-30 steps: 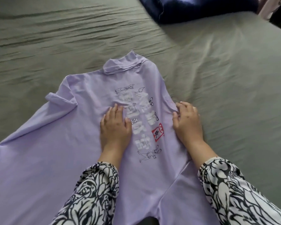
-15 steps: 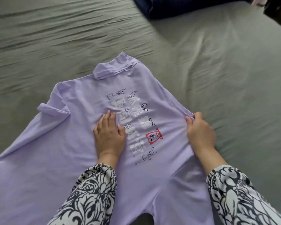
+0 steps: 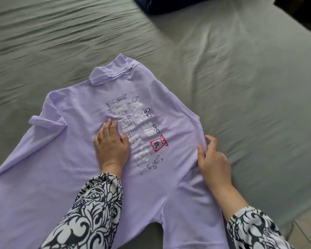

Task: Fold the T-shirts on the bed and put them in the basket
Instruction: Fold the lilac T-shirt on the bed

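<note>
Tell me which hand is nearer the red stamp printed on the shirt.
Left. The left hand presses flat on the shirt just left of the red stamp; the right hand pinches the shirt's right edge, farther away.

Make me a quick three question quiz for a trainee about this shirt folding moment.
1. True or false: the left hand lies flat on the lilac T-shirt.
2. The right hand pinches the shirt's: A) collar B) right edge C) hem.
3. Fill in: the shirt lies on the grey-green ____.

Key: 1 true; 2 B; 3 bed.
</note>
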